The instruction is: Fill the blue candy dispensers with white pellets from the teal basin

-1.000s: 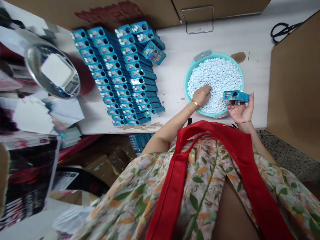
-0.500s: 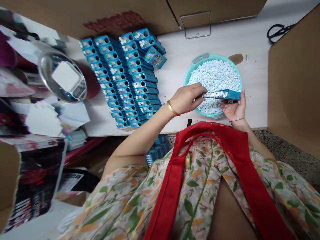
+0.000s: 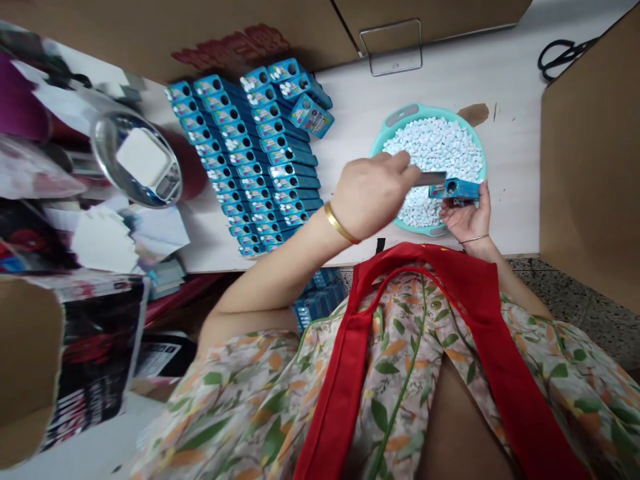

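Note:
My left hand [image 3: 377,190], with a gold bangle at the wrist, grips a narrow metal scoop [image 3: 431,179]. The scoop's far end is by a small blue box [image 3: 455,189], and no pellets show on it. My right hand [image 3: 467,213] holds that box from its right end and from below, with its round-holed face turned to the left. Beneath both hands stands a turquoise basin [image 3: 376,143] filled with small white pellets [image 3: 435,147]. Whether the scoop touches the box I cannot tell.
Several rows of blue boxes [image 3: 253,157] stand left of the basin, one box [image 3: 311,115] lying askew. A steel bowl [image 3: 103,170] with a white item in it is farther left. Cardboard [image 3: 590,153] borders the right, near scissors [image 3: 560,60]. A wire frame [image 3: 393,70] lies at the back.
Half a second ago the scoop carried a row of white pellets at the box; now none show on it. My left hand has turned over and lifted. The right hand stays almost in place.

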Demonstrator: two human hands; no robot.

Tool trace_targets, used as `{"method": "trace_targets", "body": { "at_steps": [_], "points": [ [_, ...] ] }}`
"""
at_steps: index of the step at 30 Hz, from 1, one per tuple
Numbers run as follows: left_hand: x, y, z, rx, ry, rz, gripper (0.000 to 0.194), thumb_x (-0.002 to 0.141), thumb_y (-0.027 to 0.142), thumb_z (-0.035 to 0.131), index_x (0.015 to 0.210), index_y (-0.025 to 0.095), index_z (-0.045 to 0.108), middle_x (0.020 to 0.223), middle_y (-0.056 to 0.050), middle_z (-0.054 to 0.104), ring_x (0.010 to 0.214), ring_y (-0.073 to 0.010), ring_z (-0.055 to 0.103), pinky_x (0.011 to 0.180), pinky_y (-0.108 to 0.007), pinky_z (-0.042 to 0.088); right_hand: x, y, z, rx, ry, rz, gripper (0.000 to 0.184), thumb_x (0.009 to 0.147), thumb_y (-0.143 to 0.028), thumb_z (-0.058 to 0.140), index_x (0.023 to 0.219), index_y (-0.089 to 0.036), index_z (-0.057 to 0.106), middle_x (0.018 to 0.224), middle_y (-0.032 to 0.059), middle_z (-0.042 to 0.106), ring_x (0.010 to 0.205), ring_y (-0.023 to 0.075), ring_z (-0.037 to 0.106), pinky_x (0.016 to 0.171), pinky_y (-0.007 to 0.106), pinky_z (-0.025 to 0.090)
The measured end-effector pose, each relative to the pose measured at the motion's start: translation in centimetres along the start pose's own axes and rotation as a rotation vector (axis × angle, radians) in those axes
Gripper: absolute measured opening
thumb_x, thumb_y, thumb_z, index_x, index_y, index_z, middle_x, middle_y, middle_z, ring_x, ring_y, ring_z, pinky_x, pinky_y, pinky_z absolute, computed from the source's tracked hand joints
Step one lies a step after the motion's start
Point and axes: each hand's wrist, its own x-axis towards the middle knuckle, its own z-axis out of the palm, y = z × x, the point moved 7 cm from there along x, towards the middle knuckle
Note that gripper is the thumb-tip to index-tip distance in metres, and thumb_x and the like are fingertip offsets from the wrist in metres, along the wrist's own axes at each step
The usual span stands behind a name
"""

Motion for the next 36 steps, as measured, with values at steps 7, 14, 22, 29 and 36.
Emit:
{"method": "trace_targets", "body": {
  "at_steps": [7,14,22,29,36],
  "points": [
    [2.7,-7.9,16.1,-0.209,-0.131,-0.226,0.025,0.100,0.019,0.057,0.120,0.017,0.071,0.125,-0.017,0.072,0.118,-0.0328,0.069,0.094,-0.042,0.056,-0.1,-1.6,-1.4,0.025,0.066,-0.065,0.074,0.075,-0.092,0.066,0.100,-0.023,0.069,0.085,0.0030,0.063,0.081,0.0184,0.064,0.066,0.031,0.053],
    [6.8,-4.0,21.4,-0.540,0.037,-0.141,0.034,0.104,0.026,0.053,0.132,0.013,0.069,0.132,-0.017,0.073,0.126,-0.0292,0.068,0.108,-0.040,0.053,-0.4,-2.6,-2.4,0.023,0.096,-0.113,0.069,0.075,-0.091,0.067,0.092,-0.024,0.067,0.085,0.0029,0.061,0.082,0.0189,0.064,0.067,0.032,0.054],
    [1.9,-6.6,12.9,-0.583,0.146,0.083,0.033,0.105,0.038,0.057,0.126,0.016,0.070,0.115,-0.014,0.075,0.104,-0.0258,0.068,0.097,-0.040,0.055,-0.1,-2.0,-2.5,-0.006,0.084,-0.098,0.072,0.073,-0.093,0.065,0.097,-0.026,0.070,0.087,0.0028,0.061,0.087,0.0203,0.063,0.072,0.034,0.053],
    [0.7,-2.3,4.5,-0.277,0.011,0.149,0.028,0.105,0.032,0.056,0.124,0.019,0.072,0.114,-0.011,0.072,0.106,-0.0267,0.069,0.091,-0.039,0.056,0.5,0.4,-0.1,0.051,0.027,0.014,0.073,0.078,-0.090,0.064,0.107,-0.023,0.071,0.084,0.0030,0.065,0.083,0.0197,0.064,0.069,0.033,0.053],
    [0.3,2.2,-0.2,-0.088,-0.028,0.087,0.032,0.107,0.016,0.043,0.110,0.018,0.074,0.104,-0.012,0.069,0.103,-0.0280,0.070,0.088,-0.042,0.058,0.4,1.7,1.7,0.079,-0.015,0.095,0.072,0.082,-0.090,0.064,0.100,-0.021,0.070,0.075,0.0017,0.066,0.072,0.0159,0.062,0.062,0.029,0.053]
  ]
}}
